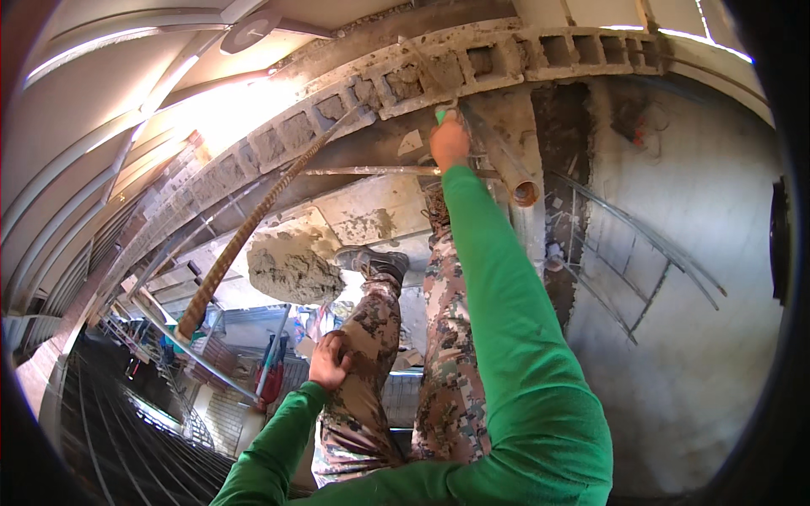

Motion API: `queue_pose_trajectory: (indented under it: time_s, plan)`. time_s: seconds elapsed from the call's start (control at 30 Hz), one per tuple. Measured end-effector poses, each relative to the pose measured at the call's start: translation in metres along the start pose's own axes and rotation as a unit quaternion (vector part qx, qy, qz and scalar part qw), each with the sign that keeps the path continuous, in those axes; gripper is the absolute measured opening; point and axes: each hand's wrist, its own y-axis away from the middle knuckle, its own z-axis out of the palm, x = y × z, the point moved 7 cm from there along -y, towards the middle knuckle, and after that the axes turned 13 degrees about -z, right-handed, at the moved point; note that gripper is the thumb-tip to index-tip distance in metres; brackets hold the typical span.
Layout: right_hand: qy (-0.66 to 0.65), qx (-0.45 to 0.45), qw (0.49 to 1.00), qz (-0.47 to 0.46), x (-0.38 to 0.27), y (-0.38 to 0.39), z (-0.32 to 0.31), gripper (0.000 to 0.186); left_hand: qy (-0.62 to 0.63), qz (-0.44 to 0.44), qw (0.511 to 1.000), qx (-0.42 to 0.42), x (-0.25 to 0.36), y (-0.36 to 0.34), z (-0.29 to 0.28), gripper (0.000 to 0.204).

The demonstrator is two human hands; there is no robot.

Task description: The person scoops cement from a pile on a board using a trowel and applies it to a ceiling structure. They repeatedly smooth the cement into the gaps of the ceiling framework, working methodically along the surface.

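My right hand (449, 142) reaches far forward in a green sleeve and grips a green-handled tool (441, 113), whose working end is hidden against the mortar joint of a hollow block wall (396, 80). My left hand (330, 361) rests on my left thigh, fingers curled on the camouflage trouser cloth. My left foot in a grey shoe (374, 261) stands on a mortar-stained board (371, 215). A heap of wet grey mortar (291, 266) lies on that board, just left of the shoe.
A ribbed steel bar (245, 232) slants from the wall down to the left. A brown pipe end (523, 190) sticks out right of my arm. Thin metal rods (624, 253) lean on the plastered wall at right. Far below lie scaffold frames and building material.
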Motion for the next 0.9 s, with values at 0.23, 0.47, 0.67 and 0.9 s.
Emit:
queue_pose_trajectory:
  time_s: [0.23,0.47,0.67,0.9]
  plan:
    - [-0.071,0.035,0.996,0.049,-0.040,0.039,0.020,0.036,0.011,0.004,0.999,0.045,-0.005,0.004,0.001,0.036]
    - [-0.113,0.065,0.988,0.079,-0.046,0.106,0.068,0.027,0.047,-0.033,0.995,0.078,-0.036,0.019,0.003,0.040]
    - [-0.289,-0.193,0.906,0.243,-0.098,0.281,0.094,0.020,0.101,-0.099,0.988,0.055,-0.068,0.050,0.024,0.045]
    - [0.054,-0.458,0.886,-0.052,-0.151,0.306,0.165,0.019,0.339,-0.111,0.922,0.148,-0.042,0.011,0.080,0.038]
